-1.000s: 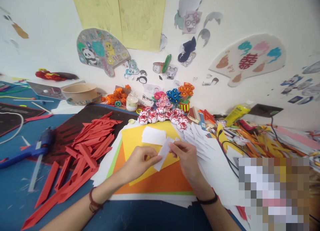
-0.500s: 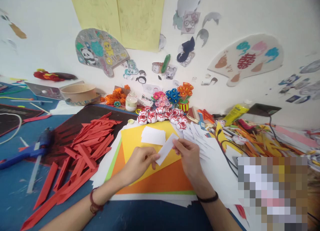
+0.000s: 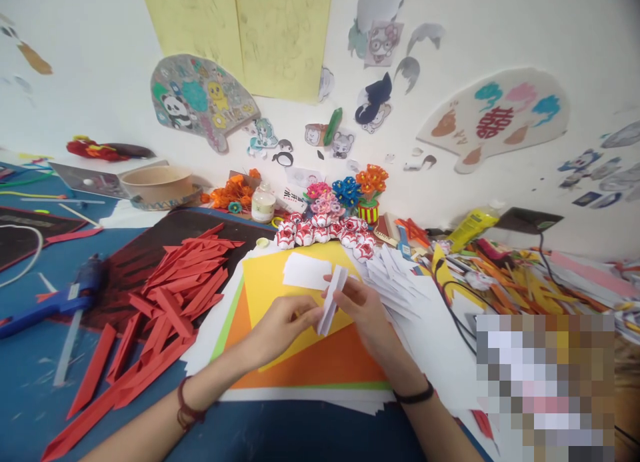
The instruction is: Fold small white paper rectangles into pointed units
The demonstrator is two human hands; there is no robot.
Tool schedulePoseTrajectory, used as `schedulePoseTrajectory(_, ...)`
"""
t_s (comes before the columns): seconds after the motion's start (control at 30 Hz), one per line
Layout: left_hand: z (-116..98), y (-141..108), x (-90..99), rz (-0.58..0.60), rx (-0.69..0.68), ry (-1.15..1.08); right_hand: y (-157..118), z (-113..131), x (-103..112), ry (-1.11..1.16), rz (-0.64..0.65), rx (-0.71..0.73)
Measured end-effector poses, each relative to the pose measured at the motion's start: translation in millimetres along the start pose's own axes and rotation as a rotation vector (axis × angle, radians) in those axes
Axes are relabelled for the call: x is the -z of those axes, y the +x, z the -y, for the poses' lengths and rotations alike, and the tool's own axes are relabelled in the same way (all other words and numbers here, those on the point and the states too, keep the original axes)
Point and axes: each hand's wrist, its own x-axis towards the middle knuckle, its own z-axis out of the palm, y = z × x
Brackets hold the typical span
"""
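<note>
A small white paper strip (image 3: pixel 334 299), creased lengthwise and partly folded, is held up between my two hands. My left hand (image 3: pixel 290 322) pinches its lower left end between thumb and fingers. Around its upper right part, my right hand (image 3: pixel 364 309) has its fingers closed. Several white paper pieces (image 3: pixel 306 271) lie just behind on a yellow sheet (image 3: pixel 265 275), which rests on an orange sheet (image 3: pixel 320 365). Folded white strips (image 3: pixel 393 285) are heaped to the right of my right hand.
Red folded strips (image 3: pixel 175 302) spread on the left, beside a blue glue gun (image 3: pixel 65 301). Red-and-white paper flowers (image 3: pixel 320 232) stand behind the sheets. A bottle (image 3: pixel 473 227), black cable (image 3: pixel 453 309) and orange and yellow scraps (image 3: pixel 520 275) lie on the right.
The flat white strip is now turned more upright and bent along its length. My right hand has rotated, with its fingers moved around behind the paper.
</note>
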Motion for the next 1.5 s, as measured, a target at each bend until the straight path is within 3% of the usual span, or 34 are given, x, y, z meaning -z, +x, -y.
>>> schedulePoseTrajectory(0.13, -6, 0, 2.9, -0.233, -0.036, 0.158, -2, 0, -5, -0.168, 0.023, 0.041)
schedulePoseTrajectory(0.37, -4, 0, 6.3, -0.405, -0.023, 0.187, -6, 0, -9, -0.256, 0.085, 0.035)
schedulePoseTrajectory(0.5, -4, -1, 6.2, -0.473, -0.035, 0.263, -5, 0, -13, -0.183, 0.169, -0.023)
schedulePoseTrajectory(0.77, 7, -4, -0.3, -0.670, -0.273, 0.540, -10, -8, -28, -0.029, 0.048, -0.061)
schedulePoseTrajectory(0.97, 11, -5, -4.0, -0.720, -0.436, 0.740, -16, -10, -34, -0.227, -0.075, -0.023)
schedulePoseTrajectory(1.1, 10, -8, -0.4, -0.623, -0.579, 1.018, -18, -9, -36, -0.247, -0.081, 0.006)
schedulePoseTrajectory(1.2, 9, -9, 1.4, -0.545, -0.626, 1.106, -18, -7, -36, -0.258, -0.091, -0.008)
schedulePoseTrajectory(1.3, 5, -6, 1.2, -0.513, -0.564, 0.936, -17, -6, -34, -0.325, -0.127, -0.002)
schedulePoseTrajectory(1.5, -8, 2, 6.5, -0.439, -0.204, 0.155, -17, -4, -29, -0.442, -0.124, 0.034)
